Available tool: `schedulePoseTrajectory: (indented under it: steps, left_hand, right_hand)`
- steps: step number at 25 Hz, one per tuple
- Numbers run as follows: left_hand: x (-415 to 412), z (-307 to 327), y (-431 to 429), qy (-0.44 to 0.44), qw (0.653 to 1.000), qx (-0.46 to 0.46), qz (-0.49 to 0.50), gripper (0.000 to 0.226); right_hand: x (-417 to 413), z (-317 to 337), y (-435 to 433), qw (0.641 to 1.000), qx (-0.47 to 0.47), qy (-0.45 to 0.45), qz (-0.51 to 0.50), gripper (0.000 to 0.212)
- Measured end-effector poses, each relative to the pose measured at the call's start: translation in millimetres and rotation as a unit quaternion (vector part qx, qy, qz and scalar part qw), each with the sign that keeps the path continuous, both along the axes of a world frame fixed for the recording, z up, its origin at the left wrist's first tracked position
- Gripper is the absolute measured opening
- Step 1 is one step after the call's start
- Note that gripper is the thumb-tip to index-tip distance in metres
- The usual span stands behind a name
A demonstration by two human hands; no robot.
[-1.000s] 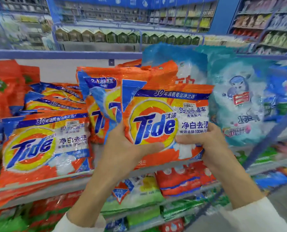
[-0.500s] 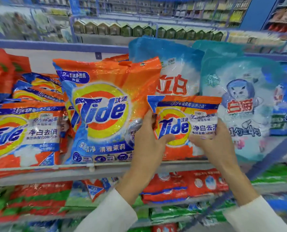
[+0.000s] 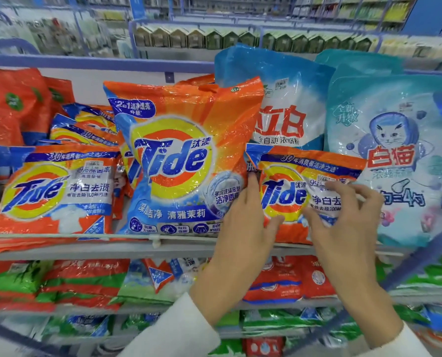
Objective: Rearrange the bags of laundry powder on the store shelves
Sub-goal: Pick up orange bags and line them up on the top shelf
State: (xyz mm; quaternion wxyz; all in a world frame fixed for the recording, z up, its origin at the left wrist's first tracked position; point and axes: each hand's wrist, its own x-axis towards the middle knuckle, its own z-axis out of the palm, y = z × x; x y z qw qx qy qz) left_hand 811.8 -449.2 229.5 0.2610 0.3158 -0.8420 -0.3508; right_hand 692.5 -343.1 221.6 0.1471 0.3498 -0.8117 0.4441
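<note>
Small orange Tide bag (image 3: 302, 191) standing upright at the front edge of the shelf (image 3: 111, 249), right of centre, leaning back against the blue-and-white bag (image 3: 279, 99) and just beside the pale teal cat-printed bag (image 3: 395, 150) toward the right end. Left hand (image 3: 243, 222) laid against the small bag's left side, fingers together and pointing up, thumb stretched across its lower front; contact along that edge, no clear clamp. Right hand (image 3: 343, 215) over the bag's right half, fingers spread and loosely curled in front of the label, thumb near the lower front; touching or just clear of the plastic, cannot tell which. Large orange Tide bag (image 3: 178, 161) upright at mid-shelf, right edge touching or just behind the left hand. Another small Tide bag (image 3: 55, 191) at the front edge toward the left end, tilted, with more of the same kind stacked behind. Red bags (image 3: 13, 106) at the far left end, against the back panel. White sleeves (image 3: 178, 331) at the bottom. Lower shelf (image 3: 163, 309) crowded with flat red, green and white packs.
</note>
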Motion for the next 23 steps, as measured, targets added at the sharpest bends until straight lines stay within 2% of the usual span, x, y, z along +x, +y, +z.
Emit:
schedulePoseTrajectory:
  steps: [3,6,9,14,18,23]
  left_hand:
    - [13,-9,-1,0.009,1.0,0.01,-0.005,0.109]
    - [12,-9,3,0.038,0.999,0.0,0.038,0.102]
    - [10,-11,9,0.049,0.996,-0.021,0.074,0.095]
    - [6,-7,1,0.015,0.997,-0.022,0.067,0.112]
    - [10,-9,-4,0.061,0.996,0.004,0.058,0.104]
    - [22,-2,5,0.031,0.993,-0.09,0.065,0.097]
  right_hand:
    - [-9,-2,7,0.999,-0.023,-0.016,0.036,0.056]
    - [-18,-4,18,0.994,-0.015,-0.045,0.098,0.07]
    - [-18,-4,4,0.989,-0.065,-0.047,0.121,0.071]
    - [-31,-8,-2,0.981,-0.063,-0.079,0.165,0.071]
    - [-19,-11,4,0.988,-0.034,-0.078,0.133,0.068]
    - [-1,-6,4,0.999,-0.017,0.014,0.048,0.054]
